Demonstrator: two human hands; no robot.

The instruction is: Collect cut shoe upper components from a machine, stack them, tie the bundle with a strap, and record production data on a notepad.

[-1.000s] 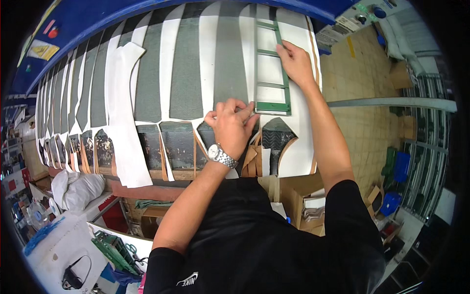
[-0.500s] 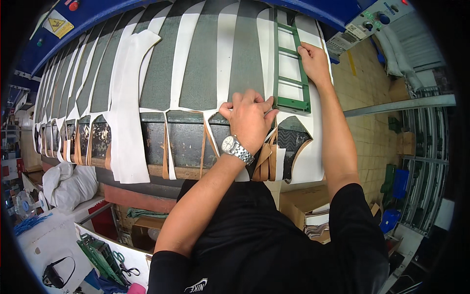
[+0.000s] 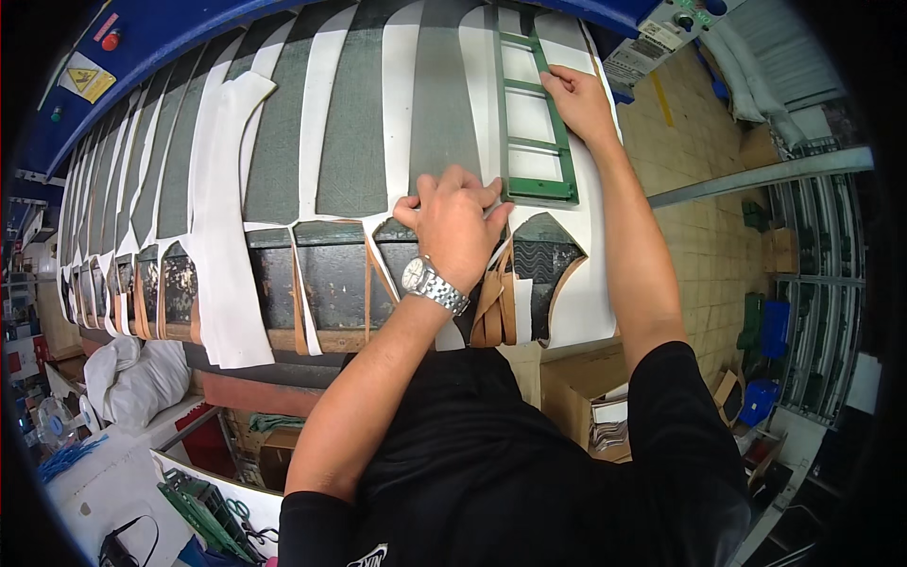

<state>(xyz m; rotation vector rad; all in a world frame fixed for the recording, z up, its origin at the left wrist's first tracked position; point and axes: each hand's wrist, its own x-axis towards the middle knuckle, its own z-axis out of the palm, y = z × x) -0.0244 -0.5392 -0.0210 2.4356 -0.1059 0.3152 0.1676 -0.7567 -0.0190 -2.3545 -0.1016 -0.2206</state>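
Observation:
A green ladder-shaped cutting die (image 3: 542, 189) lies on the right part of a white sheet (image 3: 590, 170), lengthwise away from me. My right hand (image 3: 578, 102) is closed on its right side bar, thumb and fingers pinching the edge. My left hand (image 3: 453, 222) rests on the sheet by the die's near left corner, thumb and forefinger apart beside that corner. Its middle fingers are bent and partly hidden from view. Left of the die, long shaped cut-outs in the sheet bare a dark green surface (image 3: 354, 142). A loose white strip (image 3: 222, 246) lies across them.
A blue machine beam (image 3: 189, 38) crosses the far side, with a control box (image 3: 657, 38) at right. Brown strips (image 3: 494, 307) hang over the near edge. Below stand a cardboard box (image 3: 567, 392) and a white bag (image 3: 137, 378). A metal rail (image 3: 756, 180) runs at right.
The view has shifted, so the whole scene sits slightly further left. Both hands keep nearly the same places on the sheet and the cutting die, and the die shows no clear shift on the sheet.

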